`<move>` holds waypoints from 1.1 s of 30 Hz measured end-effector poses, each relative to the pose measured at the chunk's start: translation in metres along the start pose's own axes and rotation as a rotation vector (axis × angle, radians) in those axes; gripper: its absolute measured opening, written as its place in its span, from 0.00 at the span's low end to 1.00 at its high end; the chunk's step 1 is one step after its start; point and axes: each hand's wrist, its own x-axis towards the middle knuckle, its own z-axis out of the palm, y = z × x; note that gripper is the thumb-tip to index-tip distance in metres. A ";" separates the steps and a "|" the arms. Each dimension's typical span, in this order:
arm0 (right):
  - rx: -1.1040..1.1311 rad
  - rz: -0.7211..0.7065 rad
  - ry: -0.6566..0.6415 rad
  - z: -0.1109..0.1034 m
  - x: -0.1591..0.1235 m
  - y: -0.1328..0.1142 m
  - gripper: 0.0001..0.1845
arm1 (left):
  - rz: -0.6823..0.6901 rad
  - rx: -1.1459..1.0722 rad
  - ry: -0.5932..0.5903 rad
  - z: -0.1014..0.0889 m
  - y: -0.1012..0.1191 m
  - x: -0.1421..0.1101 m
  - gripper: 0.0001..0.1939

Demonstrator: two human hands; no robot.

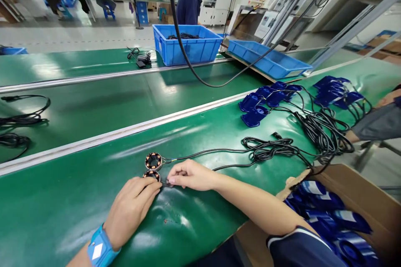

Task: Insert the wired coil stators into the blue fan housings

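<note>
Resting low on the green belt (94,200), left hand (133,206) lay palm down, wrist banded in blue (99,250), fingers curled and closed over the nearer copper-wound coil (152,175), fingertips touching its rim. Reaching across from the other side, right hand (188,175) came in with forearm stretched along the belt, fingers pinched shut on the thin wires just beside that same coil, knuckles raised. Directly beyond the left fingertips sat a second coil (153,161), lying flat, apart from both hands. Trailing away past the right wrist, a black cable (269,148) ran into a loose bundle. Farther out beyond the right hand lay blue fan housings (254,116). Under the right elbow stood a cardboard box (360,192) of more blue parts.
</note>
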 end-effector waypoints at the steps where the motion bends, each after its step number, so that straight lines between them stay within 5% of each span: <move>1: 0.085 -0.002 0.040 0.001 0.002 0.004 0.27 | -0.016 -0.010 0.007 0.002 0.000 0.001 0.09; 6: 0.203 0.036 0.207 -0.001 0.006 0.010 0.31 | -0.081 0.032 0.030 0.010 0.006 0.003 0.09; 9: 0.058 -0.030 0.230 -0.011 -0.003 -0.001 0.27 | -0.122 0.010 0.013 0.005 0.004 0.006 0.09; 14: -0.342 -0.273 0.460 -0.030 -0.003 -0.034 0.15 | -0.127 -0.038 -0.077 -0.010 -0.021 0.030 0.13; 17: -0.530 -0.199 0.283 -0.037 0.015 -0.040 0.14 | -0.021 -0.025 -0.175 -0.011 -0.039 0.049 0.16; 21: -0.278 -0.034 0.084 -0.040 0.034 -0.029 0.15 | -0.030 -0.056 -0.273 -0.009 -0.048 0.057 0.18; 27: 0.206 0.062 0.163 -0.033 0.051 -0.003 0.10 | -0.073 -0.109 -0.360 -0.008 -0.045 0.054 0.18; 30: 0.194 0.061 0.134 -0.037 0.048 -0.006 0.10 | -0.130 -0.111 -0.354 -0.009 -0.045 0.052 0.17; 33: -0.084 -0.166 0.172 -0.047 0.023 -0.024 0.13 | -0.176 -0.148 -0.335 -0.021 -0.049 0.047 0.15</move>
